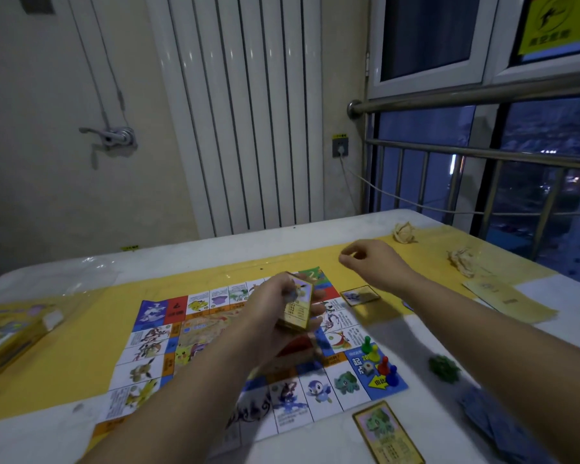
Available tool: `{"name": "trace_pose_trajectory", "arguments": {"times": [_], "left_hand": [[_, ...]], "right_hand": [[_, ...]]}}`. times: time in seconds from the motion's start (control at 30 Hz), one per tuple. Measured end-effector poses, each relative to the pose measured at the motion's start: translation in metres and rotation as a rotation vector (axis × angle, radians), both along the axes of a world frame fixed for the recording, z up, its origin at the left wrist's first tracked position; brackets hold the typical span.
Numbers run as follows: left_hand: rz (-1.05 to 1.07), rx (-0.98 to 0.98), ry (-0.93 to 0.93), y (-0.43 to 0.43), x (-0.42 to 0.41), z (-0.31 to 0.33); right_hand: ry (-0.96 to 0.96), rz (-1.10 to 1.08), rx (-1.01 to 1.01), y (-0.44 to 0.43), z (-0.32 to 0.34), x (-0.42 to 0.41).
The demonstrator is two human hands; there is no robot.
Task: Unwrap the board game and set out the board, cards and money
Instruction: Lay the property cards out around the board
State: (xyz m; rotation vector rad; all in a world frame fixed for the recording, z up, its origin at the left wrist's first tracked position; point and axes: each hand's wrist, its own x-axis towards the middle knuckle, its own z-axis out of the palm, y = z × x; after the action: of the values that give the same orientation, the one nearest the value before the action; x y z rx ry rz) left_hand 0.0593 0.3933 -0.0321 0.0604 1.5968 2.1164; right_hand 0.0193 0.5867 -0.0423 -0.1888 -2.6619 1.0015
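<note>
The colourful paper game board (168, 349) lies flat on the yellow table cover. My left hand (275, 313) hovers over its middle, shut on a stack of gold-edged cards (298, 304). My right hand (372, 259) floats beyond the board's far right corner, fingers loosely curled with nothing in them. One card (360, 295) lies just below that hand, off the board's right edge. Another card (387, 433) lies face up near the front edge. Several coloured pawns (379, 360) and a die (368, 369) stand on the board's blue corner square. A blurred pile of blue paper money (493, 426) sits under my right forearm.
The yellow game box (10, 333) rests at the left edge, with clear plastic wrap (91, 272) behind it. Two crumpled paper balls (404, 232) (462, 259) and a flat paper sheet (503, 296) lie at the far right. Small green pieces (444, 368) sit right of the board.
</note>
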Motion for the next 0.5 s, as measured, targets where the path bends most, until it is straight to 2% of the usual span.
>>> {"name": "trace_pose_trajectory", "arguments": {"times": [0.1,0.3,0.4,0.5], "left_hand": [[-0.080,0.159,-0.050,-0.019,0.015,-0.007],[-0.173,0.164,0.126,-0.044,0.050,-0.009],[-0.160,0.132,0.208,-0.056,0.063,-0.006],[-0.154,0.031,0.292,-0.067,0.074,-0.005]], "right_hand": [[-0.053,0.212,-0.306,-0.030,0.025,0.041],[-0.209,0.293,-0.589,-0.063,0.023,0.098],[-0.253,0.325,-0.651,-0.079,0.023,0.117],[-0.223,0.328,-0.615,-0.094,0.027,0.127]]}}
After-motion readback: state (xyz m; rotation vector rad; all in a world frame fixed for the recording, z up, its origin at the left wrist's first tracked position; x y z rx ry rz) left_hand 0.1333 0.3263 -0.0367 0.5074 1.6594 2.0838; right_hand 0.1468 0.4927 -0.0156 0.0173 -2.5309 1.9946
